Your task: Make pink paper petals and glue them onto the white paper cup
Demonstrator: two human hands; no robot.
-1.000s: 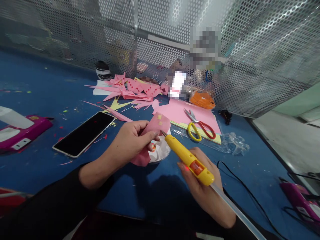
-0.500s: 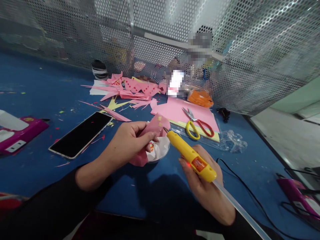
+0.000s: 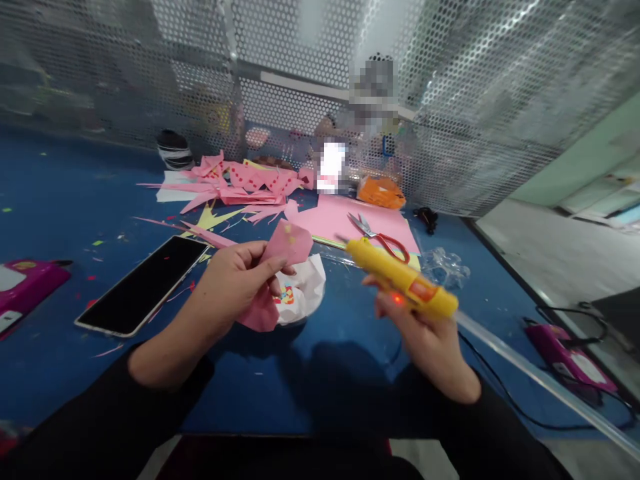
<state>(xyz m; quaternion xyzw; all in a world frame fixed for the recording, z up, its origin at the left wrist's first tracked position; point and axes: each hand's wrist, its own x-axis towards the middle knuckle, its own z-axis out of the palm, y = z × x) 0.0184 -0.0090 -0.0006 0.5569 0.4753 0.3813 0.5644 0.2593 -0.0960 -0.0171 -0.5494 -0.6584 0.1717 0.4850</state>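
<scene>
My left hand [image 3: 240, 280] pinches a piece of pink paper [image 3: 295, 241] that bears small yellowish patches. More of the pink paper hangs below the fingers. Just beyond and beneath that hand sits a crumpled white paper piece [image 3: 313, 283] with a small colourful print, on what looks like a round dish. My right hand [image 3: 425, 340] is wrapped round a yellow hot glue gun [image 3: 400, 277], slightly blurred, with a red light glowing. Its nozzle points left, apart from the pink paper. A long clear glue stick [image 3: 540, 377] sticks out of its back end.
Scissors [image 3: 377, 237] lie on pink sheets [image 3: 340, 213] at the back. A black-screened phone [image 3: 145, 283] rests at left near a purple power strip [image 3: 35, 283]; another power strip [image 3: 570, 357] is at right. Pink scraps [image 3: 250, 183] and an orange packet [image 3: 381, 192] lie by the mesh partition [image 3: 300, 113].
My right hand has drawn the glue gun away from the pink paper, to the right. The left hand still holds the paper. The whole view has shifted slightly.
</scene>
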